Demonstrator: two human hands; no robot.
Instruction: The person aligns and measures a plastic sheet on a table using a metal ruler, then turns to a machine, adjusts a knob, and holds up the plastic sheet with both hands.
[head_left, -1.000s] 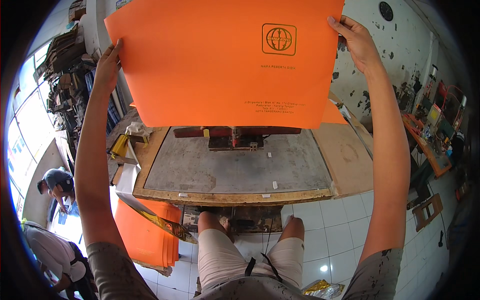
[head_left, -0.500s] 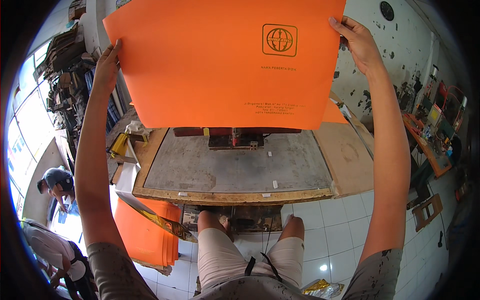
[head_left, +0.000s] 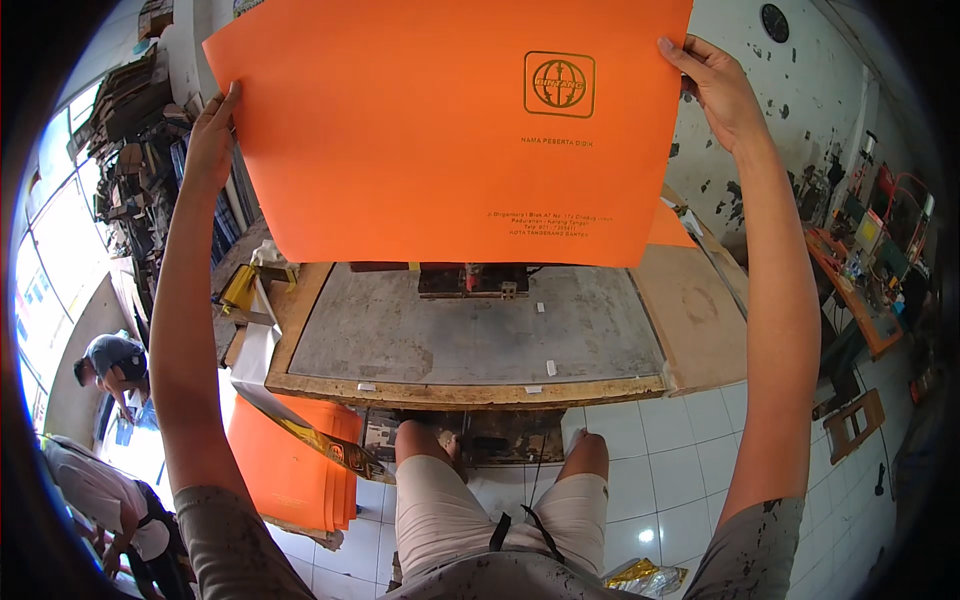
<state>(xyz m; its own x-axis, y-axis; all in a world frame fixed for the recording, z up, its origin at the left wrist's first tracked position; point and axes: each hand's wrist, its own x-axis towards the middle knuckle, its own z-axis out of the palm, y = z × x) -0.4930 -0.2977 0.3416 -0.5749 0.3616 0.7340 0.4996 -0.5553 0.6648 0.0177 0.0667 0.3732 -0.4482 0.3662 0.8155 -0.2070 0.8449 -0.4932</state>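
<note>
A large orange sheet of card (head_left: 400, 140) is held up by both side edges in front of me. It bears a gold globe emblem in a square frame (head_left: 560, 84) with gold print below. My left hand (head_left: 213, 130) pinches the left edge, thumb toward me. At the upper right edge, my right hand (head_left: 710, 85) grips the card, its thumb on the printed face. Below the sheet lies the grey bed (head_left: 480, 345) of a wooden-framed work table, with small white pieces on it. The card hides the upper part of the dark metal press (head_left: 470, 282) behind it.
A stack of orange sheets (head_left: 290, 465) stands low at the left. A gold foil strip (head_left: 340, 452) hangs from a yellow holder (head_left: 240, 290) past the table's left edge. Crumpled foil (head_left: 645, 577) lies on the tiled floor. Two people (head_left: 115, 365) bend at far left.
The orange sheet has come down very slightly, covering a little more of the press. Both hands keep their hold.
</note>
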